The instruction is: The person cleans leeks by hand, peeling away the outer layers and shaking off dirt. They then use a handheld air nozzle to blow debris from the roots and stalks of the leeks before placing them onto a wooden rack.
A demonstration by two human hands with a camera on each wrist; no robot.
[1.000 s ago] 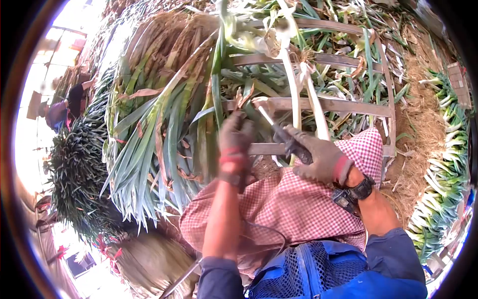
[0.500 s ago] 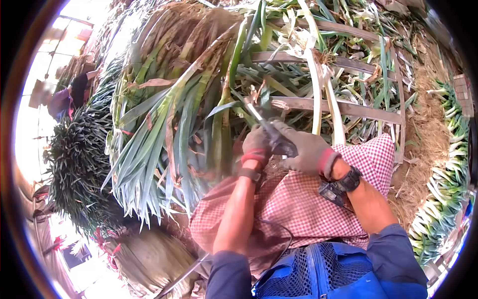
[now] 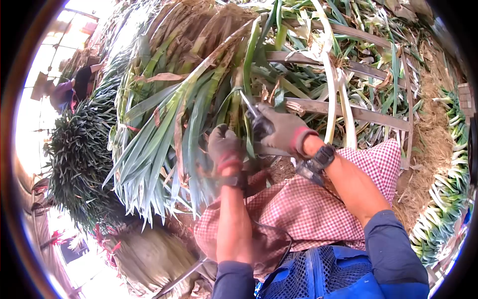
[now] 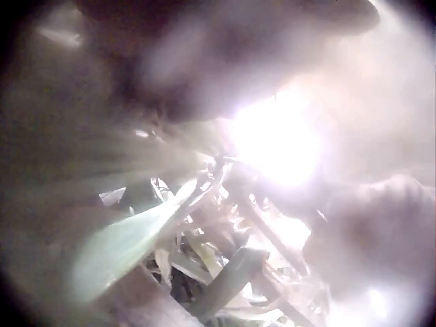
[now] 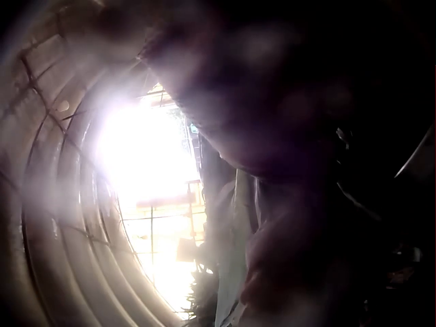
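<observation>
My gloved left hand (image 3: 225, 148) has curled fingers at the lower end of a narrow leek leaf (image 3: 226, 107), among the hanging greens. To its right my gloved right hand (image 3: 285, 130) grips the dark handle of what looks like an air blow gun (image 3: 262, 124). Its thin metal nozzle (image 3: 246, 101) points up and left at the leek stalks. A big bundle of leeks (image 3: 169, 119) droops its leaves beside the left hand. In the left wrist view a pale green leaf (image 4: 126, 248) shows below a blurred dark shape; glare hides much there.
A wooden slatted rack (image 3: 358, 112) holds two white leek stalks (image 3: 329, 94) over a heap of trimmings (image 3: 368, 84). A checkered cloth (image 3: 318, 209) covers the lap. Cleaned leeks (image 3: 438, 199) line the right side. More leeks (image 3: 79, 164) and another person (image 3: 67, 92) are at left.
My left hand first comes up beside the right hand, then moves left and down, away from it. The blow gun shifts left and its nozzle turns steeper. The view drifts slightly.
</observation>
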